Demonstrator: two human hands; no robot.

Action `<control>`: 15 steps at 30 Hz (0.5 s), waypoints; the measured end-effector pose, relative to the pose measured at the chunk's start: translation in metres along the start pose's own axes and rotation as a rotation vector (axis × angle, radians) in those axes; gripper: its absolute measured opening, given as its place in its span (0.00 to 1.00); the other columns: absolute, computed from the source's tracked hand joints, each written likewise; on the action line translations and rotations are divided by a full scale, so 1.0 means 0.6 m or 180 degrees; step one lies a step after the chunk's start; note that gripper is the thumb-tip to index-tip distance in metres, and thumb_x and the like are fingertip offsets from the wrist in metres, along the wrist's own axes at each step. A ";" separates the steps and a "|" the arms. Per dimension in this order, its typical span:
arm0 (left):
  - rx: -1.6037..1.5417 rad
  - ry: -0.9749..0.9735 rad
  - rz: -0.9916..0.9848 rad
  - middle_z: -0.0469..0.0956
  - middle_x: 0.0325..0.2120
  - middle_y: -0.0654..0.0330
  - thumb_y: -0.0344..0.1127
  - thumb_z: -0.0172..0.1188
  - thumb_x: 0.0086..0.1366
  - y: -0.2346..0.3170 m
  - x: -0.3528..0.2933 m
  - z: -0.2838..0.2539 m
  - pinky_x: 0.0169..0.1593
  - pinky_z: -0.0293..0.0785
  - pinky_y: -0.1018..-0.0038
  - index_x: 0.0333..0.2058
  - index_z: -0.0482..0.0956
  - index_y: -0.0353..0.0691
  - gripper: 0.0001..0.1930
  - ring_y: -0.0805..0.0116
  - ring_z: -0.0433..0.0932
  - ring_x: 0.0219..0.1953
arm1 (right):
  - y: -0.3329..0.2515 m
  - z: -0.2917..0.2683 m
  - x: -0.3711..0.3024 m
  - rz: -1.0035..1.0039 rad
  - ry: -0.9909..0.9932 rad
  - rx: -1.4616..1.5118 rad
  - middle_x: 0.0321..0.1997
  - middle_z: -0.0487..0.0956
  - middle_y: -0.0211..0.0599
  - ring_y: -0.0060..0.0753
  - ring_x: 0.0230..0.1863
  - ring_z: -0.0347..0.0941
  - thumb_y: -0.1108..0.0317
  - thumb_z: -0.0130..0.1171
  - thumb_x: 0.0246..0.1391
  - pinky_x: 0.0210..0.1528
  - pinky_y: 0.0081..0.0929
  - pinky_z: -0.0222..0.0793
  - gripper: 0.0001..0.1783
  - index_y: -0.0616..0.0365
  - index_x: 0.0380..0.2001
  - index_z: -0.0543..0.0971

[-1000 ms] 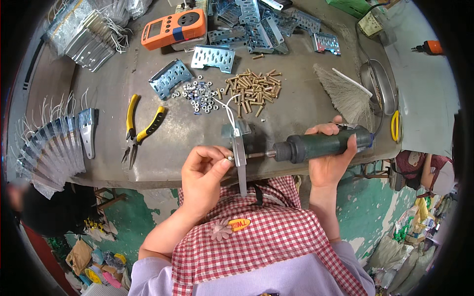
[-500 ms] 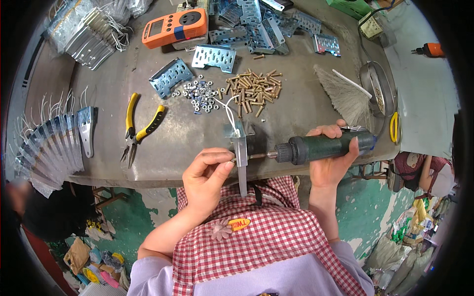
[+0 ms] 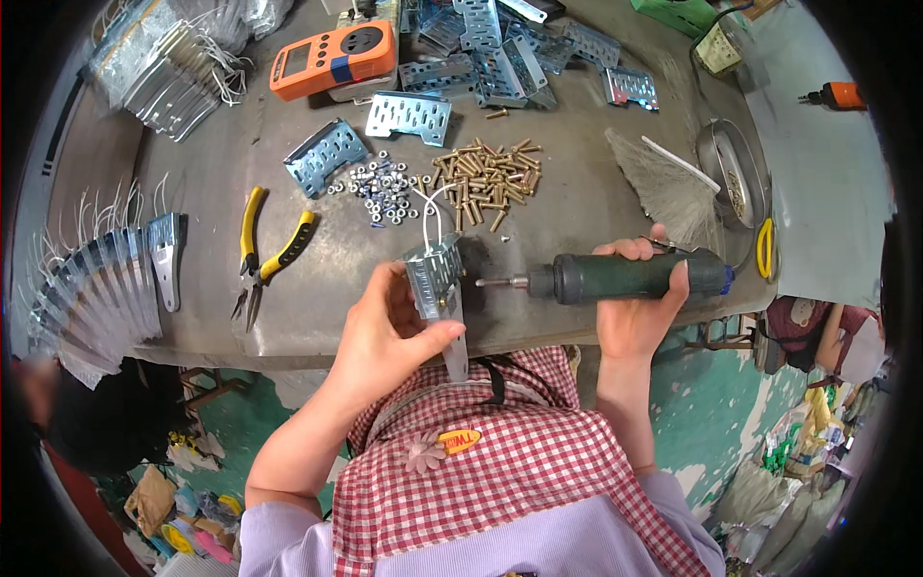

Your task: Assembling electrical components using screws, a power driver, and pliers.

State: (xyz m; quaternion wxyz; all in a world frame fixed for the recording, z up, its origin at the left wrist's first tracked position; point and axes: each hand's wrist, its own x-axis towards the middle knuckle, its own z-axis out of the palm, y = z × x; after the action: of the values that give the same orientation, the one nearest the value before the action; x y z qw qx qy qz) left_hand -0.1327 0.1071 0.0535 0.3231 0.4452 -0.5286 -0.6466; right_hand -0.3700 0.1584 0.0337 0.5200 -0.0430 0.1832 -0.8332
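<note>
My left hand (image 3: 380,327) pinches a perforated metal bracket (image 3: 435,272) at the table's front edge. White wires rise from the top of this bracket, a flat pale strip (image 3: 456,356) hangs below, and a brass-coloured screw shows on its face. My right hand (image 3: 635,313) is wrapped round a dark green power screwdriver (image 3: 615,277), lying roughly level. Its bit (image 3: 495,283) points left and stands apart from the bracket. Just beyond are a heap of brass-coloured screws (image 3: 495,178) and a scatter of small nuts (image 3: 383,192).
Yellow-handled pliers (image 3: 252,255) lie open at left, beside a fanned row of wired assemblies (image 3: 106,279). Loose brackets (image 3: 409,115) and an orange meter (image 3: 332,60) sit at the back. To the right are a brush (image 3: 663,178), a metal dish (image 3: 716,149) and a yellow handle (image 3: 765,248).
The screwdriver bit has come away from the bracket, toward the right. My left hand has shifted its hold and turned the bracket so its perforated face shows.
</note>
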 end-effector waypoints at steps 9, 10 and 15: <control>0.0116 -0.0269 -0.0660 0.75 0.28 0.62 0.33 0.69 0.46 0.016 0.003 -0.003 0.32 0.70 0.82 0.43 0.70 0.27 0.26 0.82 0.71 0.28 | 0.007 -0.009 0.010 -0.0198 -0.0024 -0.0349 0.32 0.68 0.32 0.30 0.39 0.62 0.56 0.55 0.49 0.52 0.38 0.56 0.25 0.53 0.48 0.65; 0.0114 -0.0270 -0.0663 0.75 0.28 0.62 0.33 0.69 0.46 0.016 0.004 -0.004 0.32 0.70 0.82 0.43 0.70 0.27 0.26 0.82 0.71 0.28 | 0.007 -0.009 0.010 -0.0208 -0.0038 -0.0408 0.32 0.68 0.31 0.30 0.39 0.62 0.55 0.55 0.49 0.52 0.38 0.56 0.25 0.53 0.48 0.65; 0.0233 -0.0241 -0.0795 0.75 0.27 0.63 0.33 0.69 0.46 0.012 0.005 -0.008 0.31 0.70 0.82 0.41 0.72 0.28 0.25 0.82 0.72 0.27 | 0.014 -0.002 0.008 -0.0131 0.0024 -0.0443 0.32 0.68 0.31 0.29 0.38 0.63 0.55 0.55 0.48 0.51 0.38 0.58 0.24 0.53 0.47 0.65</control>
State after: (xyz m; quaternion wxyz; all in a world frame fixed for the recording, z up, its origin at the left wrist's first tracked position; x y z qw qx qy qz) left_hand -0.1301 0.1010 0.0597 0.2035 0.4942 -0.5041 -0.6784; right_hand -0.3651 0.1513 0.0292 0.4978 -0.0796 0.2418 -0.8291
